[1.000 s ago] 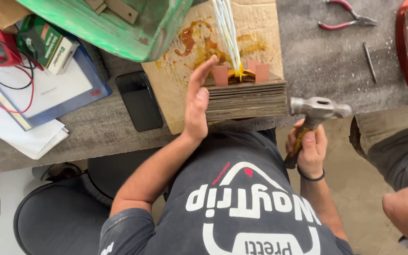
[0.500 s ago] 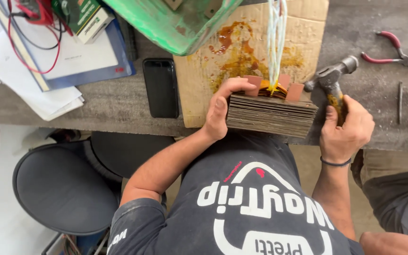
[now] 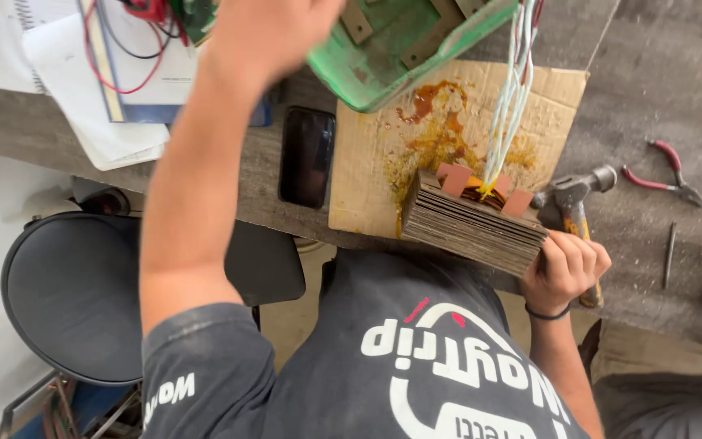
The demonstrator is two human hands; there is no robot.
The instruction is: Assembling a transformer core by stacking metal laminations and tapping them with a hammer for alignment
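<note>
- The right hand (image 3: 566,264) grips a hammer (image 3: 572,203) by its wooden handle, fingers (image 3: 572,248) clenched around it, at the near edge of the counter (image 3: 643,73).
- The hammer's metal head lies just right of a stack of thin metal plates (image 3: 471,232), a laminated block with an orange-brown winding in its middle (pinkish paper tabs stand up on either side of it).
- Pale wires (image 3: 509,106) rise from the winding toward the far side.
- The block sits on a stained sheet of cardboard (image 3: 383,179), at its near right corner.
- The left hand (image 3: 274,28) is raised at the far left, blurred; whether its fingers are closed or spread I cannot tell, and it holds nothing that shows.
- Beside that hand is a green plastic tray (image 3: 383,73) with flat metal pieces inside.
- A dark phone (image 3: 306,158) lies left of the cardboard.
- Red-handled pliers (image 3: 664,175) lie to the right, well apart from the hammer.
- Papers and a notebook (image 3: 67,73) with red wires sit at the far left.
- A round black stool (image 3: 71,297) stands below the counter on the left.
</note>
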